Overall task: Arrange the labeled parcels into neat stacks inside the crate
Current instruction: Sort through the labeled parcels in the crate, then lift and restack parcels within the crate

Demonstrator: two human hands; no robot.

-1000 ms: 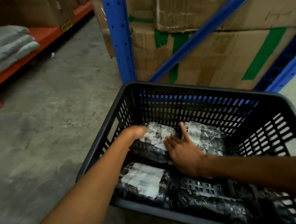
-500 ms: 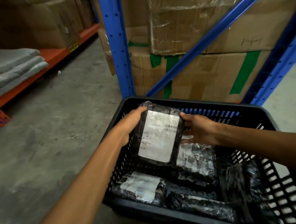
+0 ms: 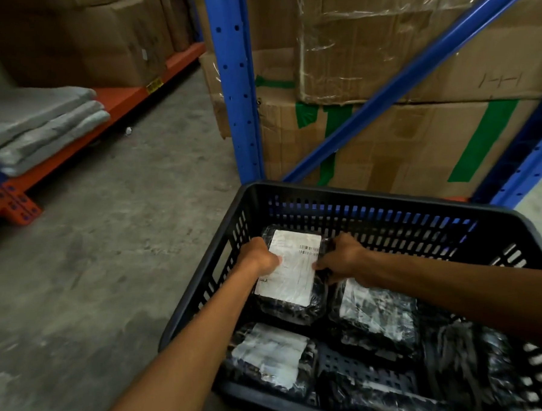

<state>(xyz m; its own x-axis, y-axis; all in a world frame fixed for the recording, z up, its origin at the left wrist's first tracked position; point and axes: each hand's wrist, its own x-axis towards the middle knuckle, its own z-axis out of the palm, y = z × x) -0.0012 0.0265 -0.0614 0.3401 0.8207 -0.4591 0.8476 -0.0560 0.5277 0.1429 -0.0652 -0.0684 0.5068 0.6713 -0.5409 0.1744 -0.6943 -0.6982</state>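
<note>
At nine to ten o'clock of the view, grey folded pads [image 3: 36, 123] lie on an orange shelf [image 3: 122, 96], well clear of the work and with no part in it. The black slatted crate [image 3: 357, 197] sits on the concrete floor [image 3: 123, 228] at about five o'clock, hard against the blue rack upright [image 3: 235, 97] and the taped cartons [image 3: 416, 128], so the person reaches down into it from the near side. The left hand [image 3: 260, 257] is closed on the left edge of the top parcel [image 3: 290, 267], thumb over the white label, while the right hand [image 3: 341, 258] pinches its right edge, thumb also on the label; gripping both sides likely lets the parcel be squared to the crate wall as it goes down. This parcel sits in the crate's far-left corner, at eleven o'clock of the interior, label up, apparently on top of another black-wrapped one, so the stack there seems to be building. Label-up placement probably keeps the barcode readable. At seven o'clock inside, a near-left parcel [image 3: 268, 359] lies flat with a creased label; at the centre, just beside the held one, a middle parcel [image 3: 376, 316] lies slightly skewed. Toward four o'clock, loose dark parcels [image 3: 460, 362] lie jumbled, their labels hidden, still to be sorted by my reckoning.
</note>
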